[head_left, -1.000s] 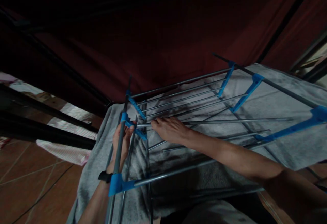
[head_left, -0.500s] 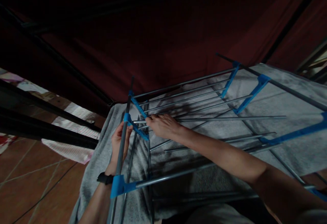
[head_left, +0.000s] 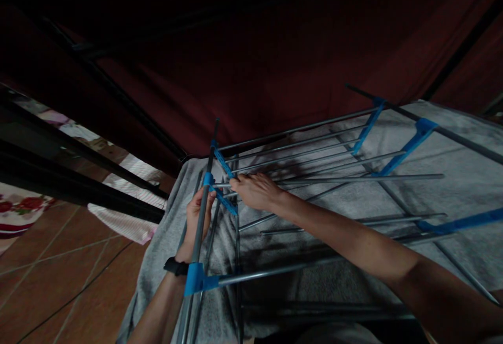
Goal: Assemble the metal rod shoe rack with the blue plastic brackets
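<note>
A rack of grey metal tubes [head_left: 298,270] with blue plastic brackets lies on a grey blanket. My left hand [head_left: 195,215], a black watch [head_left: 175,266] on its wrist, reaches behind the left upright tube [head_left: 201,223]. Its fingers are closed at the blue bracket [head_left: 223,199] near the top of that upright. Just to the right, my right hand [head_left: 255,190] is wrapped round a crossbar tube [head_left: 353,178] close to its left end, by the bracket. The far right end of this crossbar hangs loose, apart from the right-side bracket [head_left: 408,147].
The grey blanket [head_left: 463,176] spreads under the rack. Behind it hangs a dark red curtain [head_left: 255,82]. Black metal bars [head_left: 118,98] cross the left side, above a tiled floor [head_left: 51,281] with a dark cable and pale striped cloth [head_left: 121,222].
The view has swung a little left, so the rack and both arms appear farther right. Both hands keep their holds at the left bracket, with hardly any movement against the rack.
</note>
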The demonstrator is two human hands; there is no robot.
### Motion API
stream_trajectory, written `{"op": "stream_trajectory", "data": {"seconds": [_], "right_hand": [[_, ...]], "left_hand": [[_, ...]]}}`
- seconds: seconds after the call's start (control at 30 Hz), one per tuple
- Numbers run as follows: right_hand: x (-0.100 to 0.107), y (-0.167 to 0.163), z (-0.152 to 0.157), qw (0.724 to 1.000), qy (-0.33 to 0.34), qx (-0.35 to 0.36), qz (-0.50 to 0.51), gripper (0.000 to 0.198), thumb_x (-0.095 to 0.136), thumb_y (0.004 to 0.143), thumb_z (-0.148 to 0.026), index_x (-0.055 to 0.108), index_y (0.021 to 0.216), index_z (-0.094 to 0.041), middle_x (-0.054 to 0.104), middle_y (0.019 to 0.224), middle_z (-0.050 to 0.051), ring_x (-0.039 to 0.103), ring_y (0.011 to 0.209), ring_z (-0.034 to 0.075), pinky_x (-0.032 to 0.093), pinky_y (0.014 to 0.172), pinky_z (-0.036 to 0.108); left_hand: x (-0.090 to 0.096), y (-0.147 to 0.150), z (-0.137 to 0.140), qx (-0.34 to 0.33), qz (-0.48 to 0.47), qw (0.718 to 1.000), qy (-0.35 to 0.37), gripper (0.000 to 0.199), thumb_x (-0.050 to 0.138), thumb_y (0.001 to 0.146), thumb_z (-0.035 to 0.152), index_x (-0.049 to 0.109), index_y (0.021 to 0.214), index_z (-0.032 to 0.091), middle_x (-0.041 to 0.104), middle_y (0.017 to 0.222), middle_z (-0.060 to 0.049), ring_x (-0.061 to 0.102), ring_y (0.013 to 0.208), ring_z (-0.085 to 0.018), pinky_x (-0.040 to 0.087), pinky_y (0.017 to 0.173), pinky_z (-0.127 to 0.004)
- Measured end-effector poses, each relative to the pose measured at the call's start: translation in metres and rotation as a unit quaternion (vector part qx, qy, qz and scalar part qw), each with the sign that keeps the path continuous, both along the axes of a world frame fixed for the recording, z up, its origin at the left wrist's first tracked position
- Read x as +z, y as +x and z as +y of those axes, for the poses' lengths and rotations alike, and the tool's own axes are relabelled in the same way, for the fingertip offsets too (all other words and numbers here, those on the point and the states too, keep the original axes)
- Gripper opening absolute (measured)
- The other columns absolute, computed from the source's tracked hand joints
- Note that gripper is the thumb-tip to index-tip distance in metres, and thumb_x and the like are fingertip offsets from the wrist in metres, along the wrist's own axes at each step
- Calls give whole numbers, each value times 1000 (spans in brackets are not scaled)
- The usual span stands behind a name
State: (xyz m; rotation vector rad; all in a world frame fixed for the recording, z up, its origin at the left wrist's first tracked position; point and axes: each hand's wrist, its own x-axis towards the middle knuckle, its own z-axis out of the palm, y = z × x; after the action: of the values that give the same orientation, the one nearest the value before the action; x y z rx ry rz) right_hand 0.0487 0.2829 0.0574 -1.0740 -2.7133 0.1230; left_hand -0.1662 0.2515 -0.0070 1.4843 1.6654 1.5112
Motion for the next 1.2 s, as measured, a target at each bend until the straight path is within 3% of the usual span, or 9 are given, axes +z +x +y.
{"op": "stream_trajectory", "data": {"seconds": [0.23,0.47,0.77,1.0,1.2], "right_hand": [[11,4,10,999,6,44,-12,30,40,101,-11,61,122,-15,74,116,14,72,103,23,54,87,35],[23,3,18,998,3,55,-32,28,43,102,-15,64,121,-16,75,117,14,72,103,23,53,90,36],[21,0,25,997,-60,42,-28,33,41,108,-32,68,121,-19,76,114,15,73,104,26,52,85,35],[22,-3,32,993,-110,42,-18,31,44,106,-31,69,119,-20,76,114,14,73,102,25,51,80,31],[13,0,31,996,-74,50,-12,32,41,108,-32,66,120,-18,77,111,13,74,102,25,52,82,32]], "left_hand": [[-2,-5,0,19,78,997,9,41,70,83,61,65,71,22,57,66,1,56,66,-19,53,63,-32],[-3,-9,-1,6,183,982,37,32,61,91,50,67,78,22,61,69,-2,59,67,-20,50,63,-31],[-7,-8,-4,15,216,976,37,22,63,92,37,61,76,23,51,62,0,51,56,-18,40,58,-31],[0,-3,-7,10,227,973,36,15,65,92,29,60,79,24,47,59,2,48,50,-17,37,55,-32],[-4,-4,-6,8,240,970,48,22,61,96,38,61,80,23,48,59,2,51,51,-17,41,55,-31]]}}
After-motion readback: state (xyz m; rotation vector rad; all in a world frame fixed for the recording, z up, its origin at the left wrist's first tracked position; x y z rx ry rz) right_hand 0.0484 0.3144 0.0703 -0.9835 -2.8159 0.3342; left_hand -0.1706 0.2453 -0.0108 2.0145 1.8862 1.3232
